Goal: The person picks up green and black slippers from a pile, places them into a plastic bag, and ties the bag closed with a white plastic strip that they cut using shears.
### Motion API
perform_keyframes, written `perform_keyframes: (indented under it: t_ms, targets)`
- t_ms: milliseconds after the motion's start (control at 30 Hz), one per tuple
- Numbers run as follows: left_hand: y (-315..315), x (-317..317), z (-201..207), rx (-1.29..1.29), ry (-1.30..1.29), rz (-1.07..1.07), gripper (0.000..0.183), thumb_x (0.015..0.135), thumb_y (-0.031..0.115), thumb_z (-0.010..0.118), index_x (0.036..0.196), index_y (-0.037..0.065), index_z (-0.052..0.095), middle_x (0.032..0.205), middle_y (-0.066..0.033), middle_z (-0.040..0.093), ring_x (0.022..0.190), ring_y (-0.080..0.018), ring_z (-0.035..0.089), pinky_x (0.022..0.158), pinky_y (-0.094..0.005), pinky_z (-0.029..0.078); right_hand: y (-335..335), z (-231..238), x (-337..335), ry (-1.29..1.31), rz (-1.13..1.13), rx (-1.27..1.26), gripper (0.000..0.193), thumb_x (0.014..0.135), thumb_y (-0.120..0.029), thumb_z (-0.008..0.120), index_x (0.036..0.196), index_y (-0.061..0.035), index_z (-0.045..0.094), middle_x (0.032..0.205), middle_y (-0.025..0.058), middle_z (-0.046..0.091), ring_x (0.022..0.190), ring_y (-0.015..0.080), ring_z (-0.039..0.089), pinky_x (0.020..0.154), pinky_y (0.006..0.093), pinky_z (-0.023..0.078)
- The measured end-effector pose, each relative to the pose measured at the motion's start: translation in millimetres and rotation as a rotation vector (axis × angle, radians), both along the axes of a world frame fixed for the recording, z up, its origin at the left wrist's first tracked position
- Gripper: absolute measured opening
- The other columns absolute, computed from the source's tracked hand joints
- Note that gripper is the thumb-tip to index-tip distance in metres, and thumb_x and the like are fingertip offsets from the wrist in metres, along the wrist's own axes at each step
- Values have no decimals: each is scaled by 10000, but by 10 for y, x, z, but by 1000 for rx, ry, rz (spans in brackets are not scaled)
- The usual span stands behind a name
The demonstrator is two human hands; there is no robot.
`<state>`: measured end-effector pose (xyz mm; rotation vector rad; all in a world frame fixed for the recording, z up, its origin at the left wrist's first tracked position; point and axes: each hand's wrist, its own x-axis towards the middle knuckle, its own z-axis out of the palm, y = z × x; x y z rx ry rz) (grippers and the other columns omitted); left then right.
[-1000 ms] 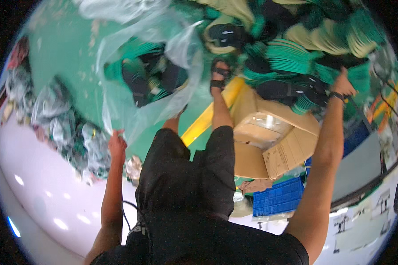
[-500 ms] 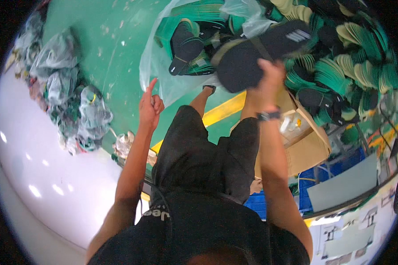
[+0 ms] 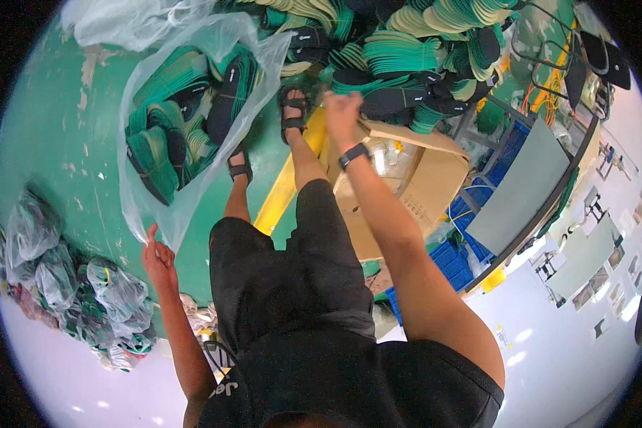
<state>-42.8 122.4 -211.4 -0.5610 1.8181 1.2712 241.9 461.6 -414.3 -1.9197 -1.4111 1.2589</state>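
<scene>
My left hand (image 3: 160,262) is closed on the edge of a clear plastic bag (image 3: 133,207), its index finger stretched out along the film. The bag lies spread on the floor, its near edge drawn toward that hand. Inside are several bundles of black and green shoe insoles (image 3: 230,96), some tied with a band. My right hand (image 3: 344,118), slightly blurred, reaches toward a large pile of insole bundles (image 3: 399,55). Its fingers look apart, with nothing visible in them. Close beyond it lies a black-topped bundle (image 3: 391,102); I cannot tell whether they touch.
An open cardboard box (image 3: 435,175) stands right of my legs, with blue crates (image 3: 446,274) and a grey panel (image 3: 524,189) beyond. Filled plastic bags (image 3: 114,289) line the left side. A yellow floor stripe (image 3: 285,189) runs past my feet. More plastic film (image 3: 132,21) lies at the far left.
The black insole bundle has left my right hand, which is now at the pile. The view has swung right. My left hand still has the bag's edge.
</scene>
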Motion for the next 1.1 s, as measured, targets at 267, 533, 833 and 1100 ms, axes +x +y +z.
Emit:
perform_keyframes:
  t_ms: [267,533,833,1100]
  targets:
    - [269,294,-216,-265,78,-205,297,951,234,492,1165,40,561,528,72,285,433,-16,238,392,-189,200,2140,-357,615,-551,-272,-134,1296,612,-615,719,1363,153,-6,1407,375,115,1315,488,127,1044,527,219]
    - [466,352,-246,-378,132,-286,282,950,239,492,1137,47,578,533,73,296,444,-20,249,402,-202,194,2407,-612,652,-382,-324,-316,1410,548,-670,719,1377,121,-103,1431,368,-11,1343,485,2,1085,506,123]
    - [425,347,-185,-393,121,-331,274,947,235,497,1130,52,585,542,69,301,452,-35,269,412,-211,228,2295,-1496,1094,-778,-217,-608,650,704,-206,742,1246,-222,384,1275,185,409,1131,378,411,888,536,376]
    - [537,306,-253,-384,7,-335,295,961,240,469,1127,23,579,546,79,267,451,-21,247,416,-207,188,2436,-1096,1289,-569,-388,-413,465,630,-290,784,927,-53,516,904,87,488,742,229,428,638,412,409]
